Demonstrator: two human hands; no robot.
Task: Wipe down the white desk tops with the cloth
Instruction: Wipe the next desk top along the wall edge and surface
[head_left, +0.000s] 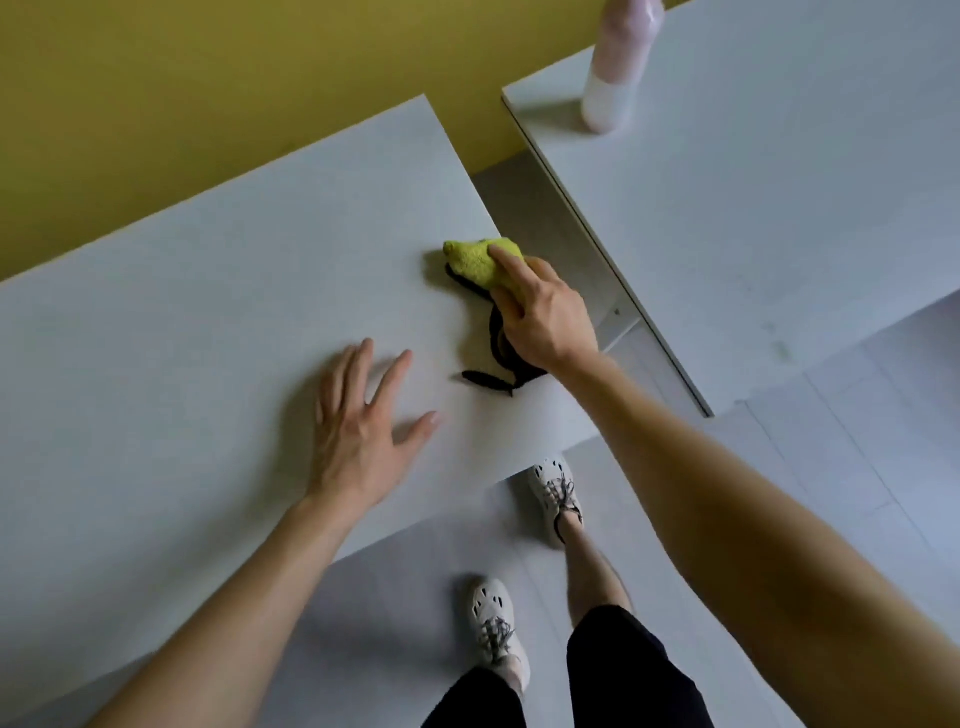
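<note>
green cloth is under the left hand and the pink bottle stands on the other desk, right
No: the head view shows the green cloth under the right hand, not the left hand. The pink bottle does stand on the other desk.

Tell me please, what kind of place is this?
Probably an office or classroom: a white desk and a second desk stand by a yellow wall, on a pale floor. A bottle stands on the second desk.

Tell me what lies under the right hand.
Under the right hand lies the green cloth with black edging, on the nearer white desk top. Its far end and a black strip stick out; the part beneath the palm is covered.
</note>
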